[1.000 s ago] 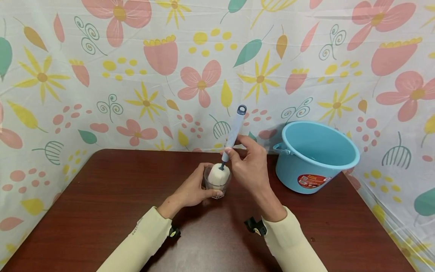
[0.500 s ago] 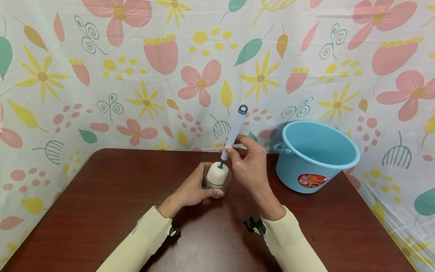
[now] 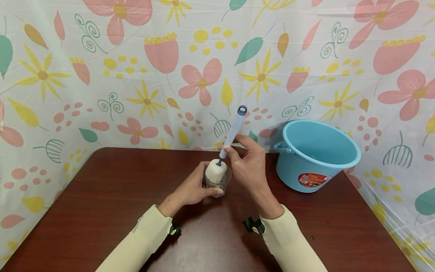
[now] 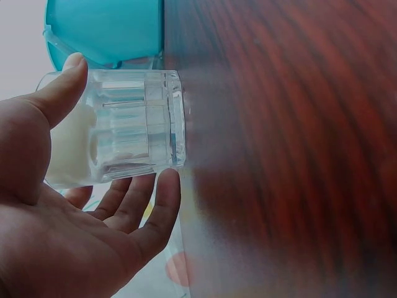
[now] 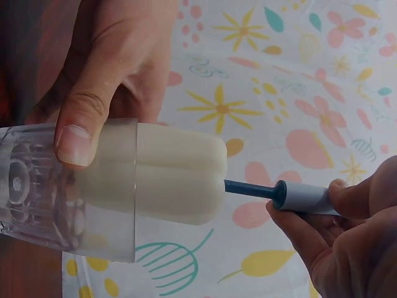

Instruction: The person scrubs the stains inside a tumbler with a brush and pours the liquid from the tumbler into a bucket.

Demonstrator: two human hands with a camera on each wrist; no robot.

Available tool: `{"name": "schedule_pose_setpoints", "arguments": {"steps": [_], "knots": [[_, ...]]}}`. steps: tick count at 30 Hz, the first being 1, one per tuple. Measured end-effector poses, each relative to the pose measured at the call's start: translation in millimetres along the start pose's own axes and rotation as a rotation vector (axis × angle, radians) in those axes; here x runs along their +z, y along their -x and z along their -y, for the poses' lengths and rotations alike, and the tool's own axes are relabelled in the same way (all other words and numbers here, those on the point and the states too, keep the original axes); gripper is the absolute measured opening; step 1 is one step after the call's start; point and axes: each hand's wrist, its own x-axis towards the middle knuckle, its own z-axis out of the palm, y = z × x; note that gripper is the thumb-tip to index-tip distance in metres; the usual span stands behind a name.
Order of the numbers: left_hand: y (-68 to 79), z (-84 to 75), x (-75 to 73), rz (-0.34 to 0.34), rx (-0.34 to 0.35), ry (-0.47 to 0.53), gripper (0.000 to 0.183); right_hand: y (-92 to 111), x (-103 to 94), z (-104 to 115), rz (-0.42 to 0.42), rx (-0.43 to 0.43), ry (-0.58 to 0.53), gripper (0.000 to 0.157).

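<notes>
A sponge cup brush has a white foam head (image 5: 183, 177), a dark stem and a pale blue handle (image 3: 233, 131) with a loop at its top. My right hand (image 3: 250, 162) pinches the lower handle between thumb and fingers. The foam head sits partly inside a clear glass (image 4: 127, 124), its upper part above the rim and leaning left. My left hand (image 3: 193, 187) grips the glass from the left, thumb on the near side and fingers on the far side. In the left wrist view the glass base is at the tabletop; whether it touches cannot be told.
A light blue bucket (image 3: 319, 151) with a red label stands at the table's back right, right of my right hand. The dark brown wooden table (image 3: 112, 196) reaches back to a flower-printed cloth (image 3: 200, 45).
The foam head has risen a little in the glass and tilted to the left, with the lower handle moving slightly up and left. My left hand keeps the glass in place.
</notes>
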Motion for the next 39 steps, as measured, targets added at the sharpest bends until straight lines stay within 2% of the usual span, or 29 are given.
{"name": "schedule_pose_setpoints", "arguments": {"steps": [11, 20, 27, 35, 39], "knots": [[0.8, -0.5, -0.6, -0.005, -0.003, -0.005, 0.09, 0.1, 1.7, -3.6, 0.0, -0.022, -0.042, 0.035], [2.1, -2.7, -0.7, -0.003, -0.011, 0.012, 0.089, -0.3, 3.2, -4.1, -0.005, -0.065, -0.011, 0.025], [1.4, -1.9, -0.6, -0.005, -0.024, -0.023, 0.092, -1.9, 4.0, -6.1, -0.011, -0.124, -0.009, 0.024], [1.4, -1.8, 0.3, -0.007, -0.026, -0.02, 0.09, -1.6, 3.8, -5.7, -0.012, -0.138, 0.011, 0.024], [2.0, -2.7, -0.1, -0.007, -0.032, -0.03, 0.09, -1.5, 3.9, 2.4, -0.02, -0.142, 0.022, 0.024]]}}
